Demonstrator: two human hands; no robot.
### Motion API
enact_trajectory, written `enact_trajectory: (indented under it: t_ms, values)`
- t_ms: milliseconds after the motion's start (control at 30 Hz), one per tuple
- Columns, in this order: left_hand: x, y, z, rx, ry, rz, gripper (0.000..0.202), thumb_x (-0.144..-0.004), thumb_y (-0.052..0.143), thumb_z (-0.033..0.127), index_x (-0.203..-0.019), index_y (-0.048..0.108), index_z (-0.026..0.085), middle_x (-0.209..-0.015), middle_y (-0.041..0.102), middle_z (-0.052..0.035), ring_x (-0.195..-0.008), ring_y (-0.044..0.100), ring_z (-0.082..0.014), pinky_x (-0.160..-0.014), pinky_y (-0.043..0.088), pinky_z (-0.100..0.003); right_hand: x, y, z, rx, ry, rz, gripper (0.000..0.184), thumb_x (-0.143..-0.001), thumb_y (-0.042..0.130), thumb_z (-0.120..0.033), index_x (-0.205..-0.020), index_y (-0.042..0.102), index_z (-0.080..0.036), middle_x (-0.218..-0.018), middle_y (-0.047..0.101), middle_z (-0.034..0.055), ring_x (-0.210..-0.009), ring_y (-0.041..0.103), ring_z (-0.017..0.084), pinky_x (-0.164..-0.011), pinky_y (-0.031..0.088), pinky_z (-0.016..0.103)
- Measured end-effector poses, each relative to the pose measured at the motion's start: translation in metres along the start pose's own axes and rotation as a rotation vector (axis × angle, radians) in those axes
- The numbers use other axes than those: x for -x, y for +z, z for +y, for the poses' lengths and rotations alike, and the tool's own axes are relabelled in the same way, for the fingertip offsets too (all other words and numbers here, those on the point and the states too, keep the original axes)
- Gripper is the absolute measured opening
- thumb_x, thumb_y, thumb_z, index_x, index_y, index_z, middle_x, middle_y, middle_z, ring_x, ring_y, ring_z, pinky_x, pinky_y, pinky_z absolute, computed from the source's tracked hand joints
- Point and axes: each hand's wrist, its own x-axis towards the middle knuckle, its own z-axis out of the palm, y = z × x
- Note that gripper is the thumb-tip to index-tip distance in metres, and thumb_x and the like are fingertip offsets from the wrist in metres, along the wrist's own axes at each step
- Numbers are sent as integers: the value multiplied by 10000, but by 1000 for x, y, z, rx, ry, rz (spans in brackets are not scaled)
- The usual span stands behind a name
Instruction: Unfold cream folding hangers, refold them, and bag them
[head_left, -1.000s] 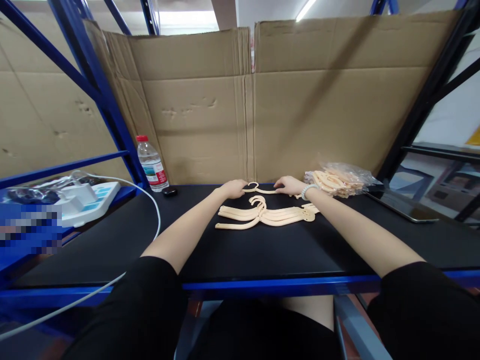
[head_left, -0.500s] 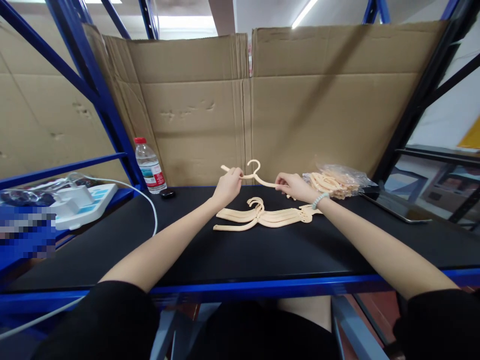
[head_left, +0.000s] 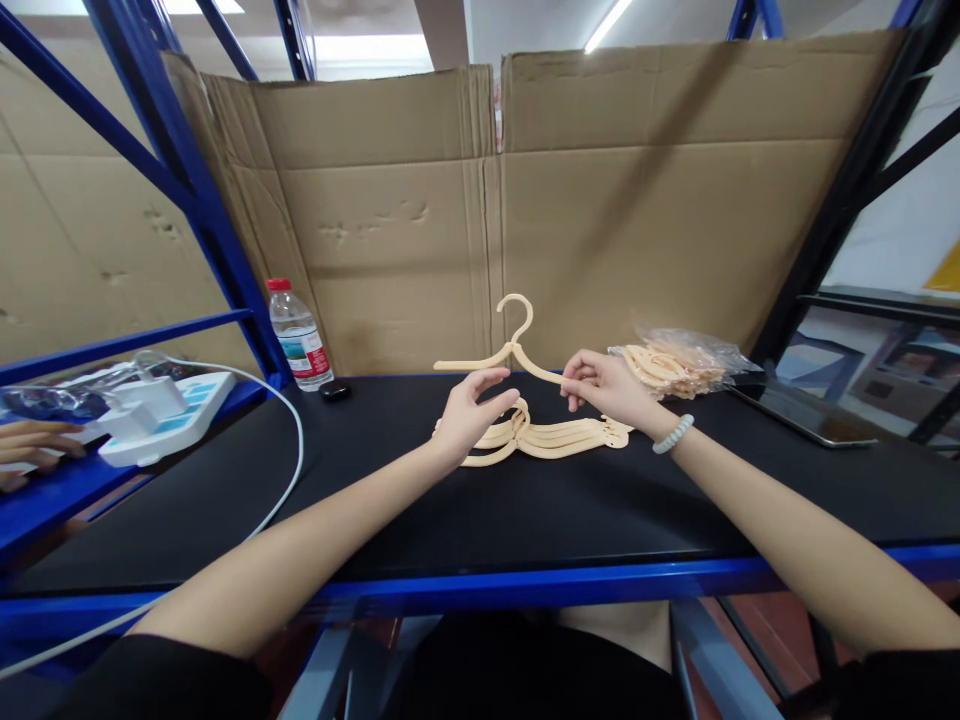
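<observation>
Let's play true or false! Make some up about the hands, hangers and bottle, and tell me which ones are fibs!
1. The right hand pinches one end of a raised hanger. True.
2. The raised hanger's hook points down. False: the hook points up.
3. The left hand is a tight fist. False: the left hand is open.
4. The bottle has a green cap. False: the bottle's cap is red.
5. More hangers lie on the black table. True.

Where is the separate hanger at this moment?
In the head view, the separate hanger is near the centre, above the stacked hangers, its right end in the right hand.
</observation>
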Motion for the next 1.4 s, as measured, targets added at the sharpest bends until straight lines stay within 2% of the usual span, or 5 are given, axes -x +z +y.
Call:
enact_trajectory:
  t_ms: [200,400,733,1100,1400]
  values:
    - [4,4,3,412,-139,-116,530,-714,768,223,-1210,581,210,-1166,629,-85,-954,640,-170,-900,488,-329,5,6,-6,-92,-13,-87,229,-768,663,-336,-793,496,-182,-700,652,16,-584,645,130,-590,524,274]
    - [5,7,5,585,-198,-5,225,-733,758,192,-937,694,122,-864,682,-48,-669,613,-63,-714,516,-187,8,5,-10,-60,19,-270,295,-762,684,-415,-790,510,-178,-713,674,29,-618,646,137,-626,528,289]
    - [2,3,7,601,-263,24,151,-746,739,138,-887,704,98,-769,672,-32,-681,641,-80,-706,545,-176,-16,-51,43,486,32,200,168,-824,526,-297,-779,605,-155,-710,681,75,-649,621,163,-609,464,272]
    - [1,2,10,596,-296,68,92,-763,713,108,-854,703,102,-801,686,-36,-663,645,-70,-692,552,-154,-17,-47,80,962,48,-163,243,-877,488,-245,-916,711,-156,-866,695,98,-776,630,193,-724,440,280]
    - [1,3,12,605,-307,84,61,-776,696,95,-836,705,104,-822,692,-40,-663,647,-70,-660,551,-144,-17,-44,85,908,80,-146,150,-814,590,-267,-850,693,-165,-791,682,63,-724,618,186,-669,443,275]
